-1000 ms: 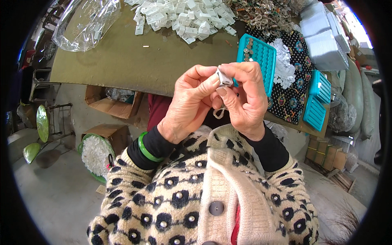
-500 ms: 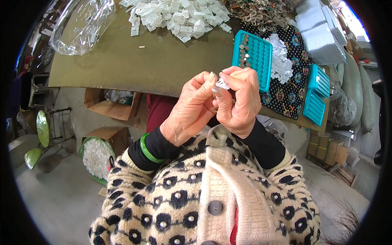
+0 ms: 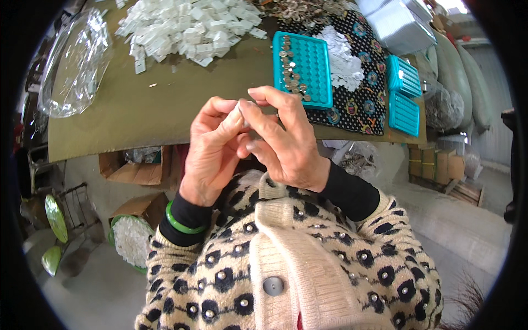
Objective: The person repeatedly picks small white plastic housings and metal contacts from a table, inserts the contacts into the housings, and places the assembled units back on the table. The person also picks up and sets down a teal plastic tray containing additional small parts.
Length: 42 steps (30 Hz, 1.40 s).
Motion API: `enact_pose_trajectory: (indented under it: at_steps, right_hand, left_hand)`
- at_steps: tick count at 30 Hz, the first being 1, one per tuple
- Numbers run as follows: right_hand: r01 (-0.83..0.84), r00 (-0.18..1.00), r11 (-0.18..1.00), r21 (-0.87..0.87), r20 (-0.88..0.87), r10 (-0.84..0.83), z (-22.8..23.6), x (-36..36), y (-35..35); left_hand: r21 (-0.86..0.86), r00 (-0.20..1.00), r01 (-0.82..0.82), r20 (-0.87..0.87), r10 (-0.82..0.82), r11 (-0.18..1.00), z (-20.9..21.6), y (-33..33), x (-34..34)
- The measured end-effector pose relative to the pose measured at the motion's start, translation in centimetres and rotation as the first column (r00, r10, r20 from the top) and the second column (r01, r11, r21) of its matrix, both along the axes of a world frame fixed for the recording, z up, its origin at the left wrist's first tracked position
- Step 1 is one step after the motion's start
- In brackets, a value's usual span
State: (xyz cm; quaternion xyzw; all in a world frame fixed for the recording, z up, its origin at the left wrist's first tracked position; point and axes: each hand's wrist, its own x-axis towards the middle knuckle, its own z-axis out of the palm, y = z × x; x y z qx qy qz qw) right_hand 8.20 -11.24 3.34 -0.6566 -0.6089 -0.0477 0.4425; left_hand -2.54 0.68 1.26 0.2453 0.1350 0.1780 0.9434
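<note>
Piece [image 3: 246, 123], small, white and probably plastic, sits pinched below and to the left of the turquoise rectangular plastic tray [image 3: 313, 66]! Just a sliver shows; its shape is lost behind fingers. The left hand [image 3: 212, 144] is closed in a tight pinch, thumb over the piece and fingers curled behind. And the right hand [image 3: 289, 142]: half curled, fingers spread, one bent finger meeting the left thumb's tip, its own thumb lower down. Whether that hand grips the piece too, I cannot tell.

How to play this one well? Let the left pinch be the clamp and the right fingertip the tool, pressing squarely in small nudges; a part this tiny could squirt loose under a slanted push. Working so near the edge of the olive-brown flat table [image 3: 124, 124], left of the tray, a slip could end in the lap; closer to the tray looks safer.

Further out, small round silvery discs [image 3: 290, 66] line the tray's left side; thin white scraps [image 3: 344, 60] lie heaped to its right; blocky white plastic parts [image 3: 192, 30] pile up to its upper left, handy for the left arm.
</note>
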Motion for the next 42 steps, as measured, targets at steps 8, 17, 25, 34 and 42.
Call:
enact_pose_trajectory:
  at_steps: [8, 17, 25, 34, 42]
  right_hand:
    - [0.441, 0.89, 0.897, 0.034, 0.116, -0.442, 0.5, 8.0, -6.7]
    - [0.449, 0.884, 0.879, -0.164, 0.226, -0.409, -2.8, 11.0, -10.0]
    - [0.52, 0.854, 0.841, -0.153, 0.066, -0.516, -2.1, 11.4, -12.1]
    - [0.501, 0.865, 0.855, -0.134, 0.066, -0.497, -1.7, 11.4, -10.9]
    - [0.469, 0.86, 0.863, -0.184, 0.319, -0.399, -3.0, 12.4, -7.2]
  left_hand:
    - [0.045, 0.995, -0.04, 0.095, 0.036, 0.998, -0.4, 0.3, 0.5]
    - [0.091, 1.0, -0.006, -0.007, 0.006, 0.996, -1.0, -0.9, 1.5]
    - [0.144, 0.997, 0.024, -0.075, -0.014, 0.989, -1.1, -1.8, 2.8]
    - [0.127, 0.995, 0.019, -0.095, -0.007, 0.992, -1.2, -1.6, 3.0]
    - [0.12, 0.997, 0.02, -0.077, -0.011, 0.993, -1.6, -1.6, 3.0]
